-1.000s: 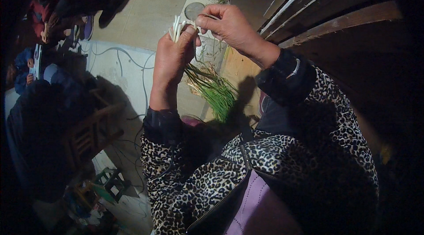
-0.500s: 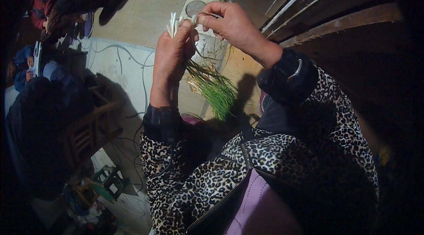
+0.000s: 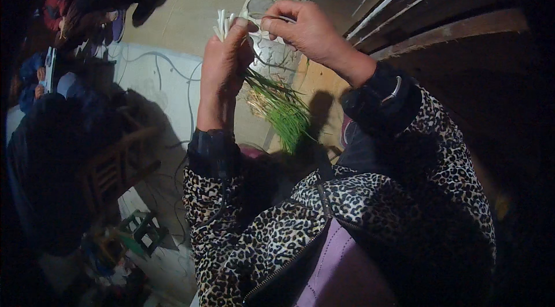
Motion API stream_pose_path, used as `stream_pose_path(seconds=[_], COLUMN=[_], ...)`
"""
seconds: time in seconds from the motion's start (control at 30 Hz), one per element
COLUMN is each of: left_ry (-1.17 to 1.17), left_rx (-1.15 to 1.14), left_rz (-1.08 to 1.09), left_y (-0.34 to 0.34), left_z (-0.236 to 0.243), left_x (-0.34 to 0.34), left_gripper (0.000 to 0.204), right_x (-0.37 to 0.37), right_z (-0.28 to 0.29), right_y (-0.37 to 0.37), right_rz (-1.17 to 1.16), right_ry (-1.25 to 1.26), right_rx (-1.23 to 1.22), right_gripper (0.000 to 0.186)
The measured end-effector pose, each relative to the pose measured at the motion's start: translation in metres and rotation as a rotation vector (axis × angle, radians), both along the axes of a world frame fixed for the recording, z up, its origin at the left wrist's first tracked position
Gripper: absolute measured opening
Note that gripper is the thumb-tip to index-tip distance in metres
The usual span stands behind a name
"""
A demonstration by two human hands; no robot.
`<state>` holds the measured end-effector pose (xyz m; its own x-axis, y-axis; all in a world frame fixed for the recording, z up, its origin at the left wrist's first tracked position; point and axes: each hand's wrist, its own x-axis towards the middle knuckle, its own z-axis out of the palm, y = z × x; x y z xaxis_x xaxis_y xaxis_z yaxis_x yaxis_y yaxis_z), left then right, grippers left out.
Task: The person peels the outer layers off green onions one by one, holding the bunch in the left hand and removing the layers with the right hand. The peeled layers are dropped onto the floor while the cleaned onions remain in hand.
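Observation:
A bundle of scallions (image 3: pixel 222 24) is gripped in my left hand (image 3: pixel 224 61), white ends up past the thumb. Long green leaves (image 3: pixel 292 122) spread out below that hand, though I cannot tell how many of them belong to the held bundle and how many lie on the floor. Just right of the white ends is my right hand (image 3: pixel 303 27), thumb and forefinger pinched together. A thin pale bit shows by those fingertips, too small to make out for sure.
Wooden boards (image 3: pixel 451 35) lean at the right. To the left stands a wooden chair (image 3: pixel 118 162) by a person in dark clothes, with a small green stool (image 3: pixel 141 232) nearer me. Cables (image 3: pixel 167 70) cross the floor. Other people sit at the far left.
My right hand's fingertips have drawn slightly right, away from the white scallion ends. The left hand keeps its hold, and the whole view has shifted a little.

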<state>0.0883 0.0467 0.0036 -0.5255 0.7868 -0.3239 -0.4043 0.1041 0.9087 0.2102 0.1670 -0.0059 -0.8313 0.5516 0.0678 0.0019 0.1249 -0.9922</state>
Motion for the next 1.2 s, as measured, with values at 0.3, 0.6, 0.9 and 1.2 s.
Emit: stream_pose_path(seconds=[0.3,0.6,0.9,1.2], left_ry=[-0.324,-0.596,-0.437,-0.108], left_rx=[0.203,0.47,0.477,0.209], left_rz=[0.162,0.042,-0.113,-0.101], left_y=[-0.02,-0.046,-0.044,-0.032], left_z=[-0.021,-0.019,-0.008,0.009], left_x=[-0.043,-0.066,-0.059,-0.032], left_gripper=[0.019,0.016,0.024,0.04], right_x=[0.015,0.031,0.022,0.013], right_z=[0.006,0.001,-0.003,0.0], right_y=[0.015,0.039,0.029,0.015], right_rz=[-0.016,-0.131,-0.13,0.006], right_ry=[0.008,-0.001,0.135,0.153], right_rx=[-0.155,-0.161,-0.288,-0.597], right_gripper=[0.016,0.02,0.011,0.022])
